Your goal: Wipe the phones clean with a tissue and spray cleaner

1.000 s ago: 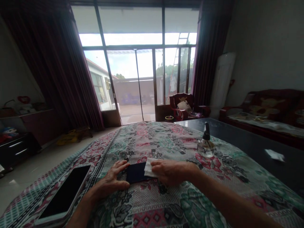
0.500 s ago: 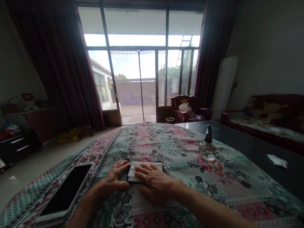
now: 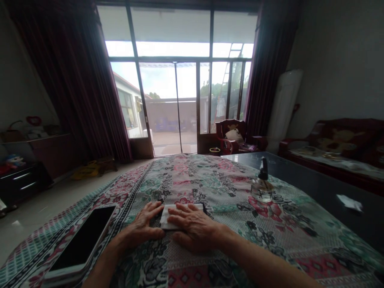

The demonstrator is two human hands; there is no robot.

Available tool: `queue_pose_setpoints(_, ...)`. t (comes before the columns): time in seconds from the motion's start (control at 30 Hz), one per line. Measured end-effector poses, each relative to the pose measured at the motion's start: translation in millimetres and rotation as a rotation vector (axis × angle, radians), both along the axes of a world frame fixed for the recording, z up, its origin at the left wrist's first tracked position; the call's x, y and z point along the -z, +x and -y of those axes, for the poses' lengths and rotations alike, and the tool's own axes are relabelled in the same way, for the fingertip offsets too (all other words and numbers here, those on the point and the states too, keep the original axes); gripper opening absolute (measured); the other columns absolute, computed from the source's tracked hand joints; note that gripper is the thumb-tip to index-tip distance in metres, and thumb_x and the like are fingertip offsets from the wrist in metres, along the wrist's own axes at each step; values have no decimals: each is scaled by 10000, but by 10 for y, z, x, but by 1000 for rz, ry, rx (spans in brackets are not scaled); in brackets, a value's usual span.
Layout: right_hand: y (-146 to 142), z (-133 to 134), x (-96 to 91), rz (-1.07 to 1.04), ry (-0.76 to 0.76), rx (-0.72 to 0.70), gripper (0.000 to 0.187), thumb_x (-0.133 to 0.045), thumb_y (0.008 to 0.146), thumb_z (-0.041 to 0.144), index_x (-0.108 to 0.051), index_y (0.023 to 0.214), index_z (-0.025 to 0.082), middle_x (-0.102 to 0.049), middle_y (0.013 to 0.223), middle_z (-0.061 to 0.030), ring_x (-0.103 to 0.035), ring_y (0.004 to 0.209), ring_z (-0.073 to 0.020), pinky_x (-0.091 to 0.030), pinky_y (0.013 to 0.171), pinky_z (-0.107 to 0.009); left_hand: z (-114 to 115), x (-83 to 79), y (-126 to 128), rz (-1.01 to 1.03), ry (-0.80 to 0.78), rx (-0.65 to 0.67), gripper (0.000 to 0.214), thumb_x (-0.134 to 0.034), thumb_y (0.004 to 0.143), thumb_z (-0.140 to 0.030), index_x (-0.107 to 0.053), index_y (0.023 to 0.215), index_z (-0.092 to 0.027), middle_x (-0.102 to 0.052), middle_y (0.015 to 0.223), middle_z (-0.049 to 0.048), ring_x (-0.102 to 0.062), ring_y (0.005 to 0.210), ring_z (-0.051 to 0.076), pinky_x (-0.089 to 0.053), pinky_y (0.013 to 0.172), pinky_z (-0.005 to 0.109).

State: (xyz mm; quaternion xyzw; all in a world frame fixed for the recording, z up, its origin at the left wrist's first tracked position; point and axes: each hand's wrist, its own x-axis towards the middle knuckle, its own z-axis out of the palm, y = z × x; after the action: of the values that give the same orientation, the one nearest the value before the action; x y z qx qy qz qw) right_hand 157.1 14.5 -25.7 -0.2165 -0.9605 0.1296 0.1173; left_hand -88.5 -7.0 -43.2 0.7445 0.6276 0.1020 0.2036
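Note:
My right hand (image 3: 193, 227) lies flat, fingers stretched out, pressing a white wipe (image 3: 167, 218) onto a small dark flat device (image 3: 205, 207) on the floral cloth (image 3: 210, 184). Only a thin dark edge of the device shows past the wipe. My left hand (image 3: 143, 226) rests at the device's left end, fingers spread and touching it, holding it in place.
A large phone (image 3: 80, 241) with a dark screen lies at the lower left of the cloth. A small spray bottle (image 3: 262, 180) stands at the right. A crumpled white tissue (image 3: 348, 201) lies on the dark glass table (image 3: 324, 188). A sofa (image 3: 339, 144) runs along the right wall.
My right hand slid the wipe leftward over the dark device, which was half uncovered a second ago and is now almost wholly covered. My left hand stayed put.

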Motion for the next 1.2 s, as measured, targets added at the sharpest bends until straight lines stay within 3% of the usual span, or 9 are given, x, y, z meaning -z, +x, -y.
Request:
queue_pose_setpoints(0.1,113,-53,23,5,-19,1,568,-398,925,439,-287,1443,232,-315,1502,-56,-214,1393,-261,-155,1125,-481,9,-21,13,30,-3,-11,845,-645,689,-524,-371,1420,-201,-195,1547,60,-52,1428,302,-113,1156,444)
queue_pose_setpoints(0.43,617,-124,-17,70,-52,31,477,-312,969,396,-332,1426,261,-288,1514,-31,-186,1410,-220,-141,1141,-469,23,-63,18,68,-12,-11,858,-656,672,-532,-384,1413,-197,-214,1545,69,-49,1429,303,-114,1157,441)
queue_pose_setpoints(0.73,228,-126,12,31,25,-6,484,-342,954,405,-359,1413,253,-346,1488,-33,-236,1389,-229,-167,1128,-449,9,-60,12,74,-35,-10,864,-665,661,-493,-380,1415,-182,-189,1549,69,-30,1430,301,-104,1157,439)
queue_pose_setpoints(1.0,-151,-43,-10,10,131,-93,424,-404,939,357,-430,1342,227,-377,1470,-34,-329,1329,-220,-231,1097,-413,-43,54,-25,58,24,-20,790,-684,643,-430,-453,1371,-228,-285,1523,59,-99,1424,307,-147,1153,441)
queue_pose_setpoints(1.2,-113,-30,-16,2,138,-84,410,-410,942,339,-429,1339,238,-387,1465,-17,-308,1339,-195,-221,1105,-389,-40,51,-21,61,32,-23,777,-678,635,-451,-470,1355,-247,-294,1520,46,-121,1423,298,-161,1153,434)
